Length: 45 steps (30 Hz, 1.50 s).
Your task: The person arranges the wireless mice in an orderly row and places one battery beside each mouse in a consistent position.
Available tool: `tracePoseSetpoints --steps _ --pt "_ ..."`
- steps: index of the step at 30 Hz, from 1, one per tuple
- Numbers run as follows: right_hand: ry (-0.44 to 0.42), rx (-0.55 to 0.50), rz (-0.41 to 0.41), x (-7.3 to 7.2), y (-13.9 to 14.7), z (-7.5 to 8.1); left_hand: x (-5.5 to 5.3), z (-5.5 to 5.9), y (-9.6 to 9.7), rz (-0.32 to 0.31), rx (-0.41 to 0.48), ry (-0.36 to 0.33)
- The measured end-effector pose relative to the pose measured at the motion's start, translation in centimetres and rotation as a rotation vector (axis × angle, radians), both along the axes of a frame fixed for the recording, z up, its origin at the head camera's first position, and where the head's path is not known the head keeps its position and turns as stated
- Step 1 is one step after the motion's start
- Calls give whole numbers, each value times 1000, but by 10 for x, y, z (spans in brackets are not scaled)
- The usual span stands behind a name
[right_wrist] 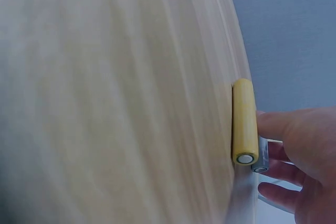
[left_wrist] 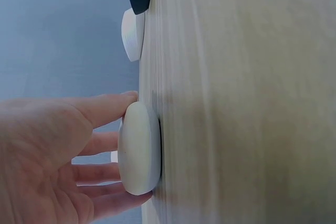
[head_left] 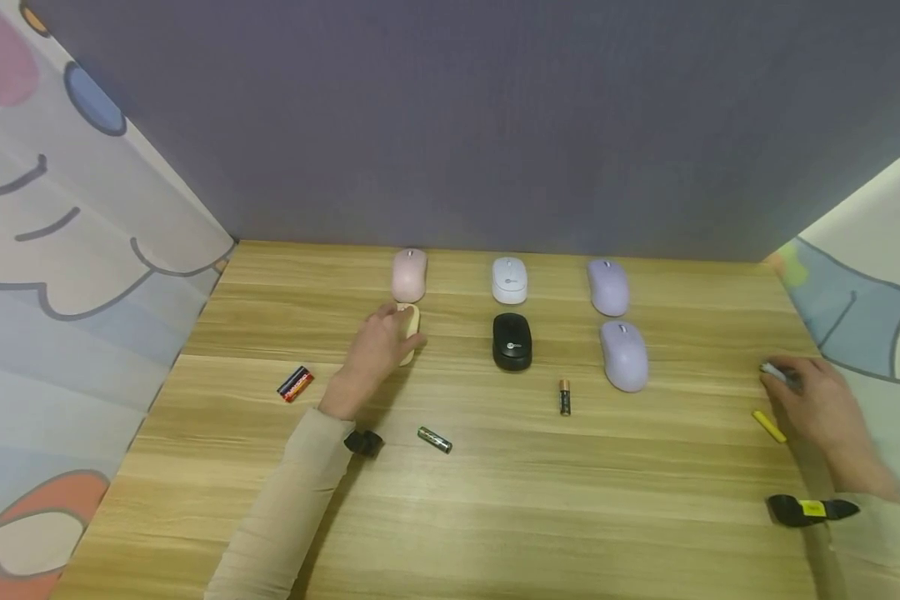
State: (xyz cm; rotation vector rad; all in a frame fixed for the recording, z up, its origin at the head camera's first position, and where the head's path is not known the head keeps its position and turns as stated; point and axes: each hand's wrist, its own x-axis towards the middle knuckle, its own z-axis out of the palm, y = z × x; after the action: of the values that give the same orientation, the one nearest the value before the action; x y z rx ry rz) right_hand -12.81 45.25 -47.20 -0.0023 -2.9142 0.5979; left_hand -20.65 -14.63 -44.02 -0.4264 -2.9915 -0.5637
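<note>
1. On my feed the left hand (head_left: 375,343) grips the cream mouse (left_wrist: 137,150), its thumb and fingers against opposite sides; the mouse sits left of the tabletop's (head_left: 540,517) middle, toward the far edge.
2. I have the right hand (head_left: 819,404) well apart from the left, over the right edge, pinching a grey battery (head_left: 776,372).
3. A yellow battery (head_left: 768,426) lies just beside that hand, nearer the near edge.
4. Along the far edge I see a pink mouse (head_left: 409,279), a white mouse (head_left: 510,281) and a far purple mouse (head_left: 609,288).
5. In front of the last two sit a black mouse (head_left: 512,340) and a near purple mouse (head_left: 625,357).
6. Loose batteries: red-and-black batteries (head_left: 296,384) near the left edge, a green battery (head_left: 435,439) and a copper-topped battery (head_left: 565,399) around the middle.
</note>
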Motion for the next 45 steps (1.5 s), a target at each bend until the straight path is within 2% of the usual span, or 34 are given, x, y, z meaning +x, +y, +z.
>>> tracePoseSetpoints --steps 14,22,28,38,45 --pt "66 23 8 -6 -5 3 1 0 0 -4 13 5" --pt "61 22 34 -13 -4 1 0 -2 0 -7 16 21" --pt "35 38 48 -19 -7 7 -1 -1 0 -9 18 9" --pt "-79 63 48 -41 -21 19 0 1 -2 -8 9 10" --pt "-41 37 102 -57 -38 25 -1 1 -1 -16 5 17"
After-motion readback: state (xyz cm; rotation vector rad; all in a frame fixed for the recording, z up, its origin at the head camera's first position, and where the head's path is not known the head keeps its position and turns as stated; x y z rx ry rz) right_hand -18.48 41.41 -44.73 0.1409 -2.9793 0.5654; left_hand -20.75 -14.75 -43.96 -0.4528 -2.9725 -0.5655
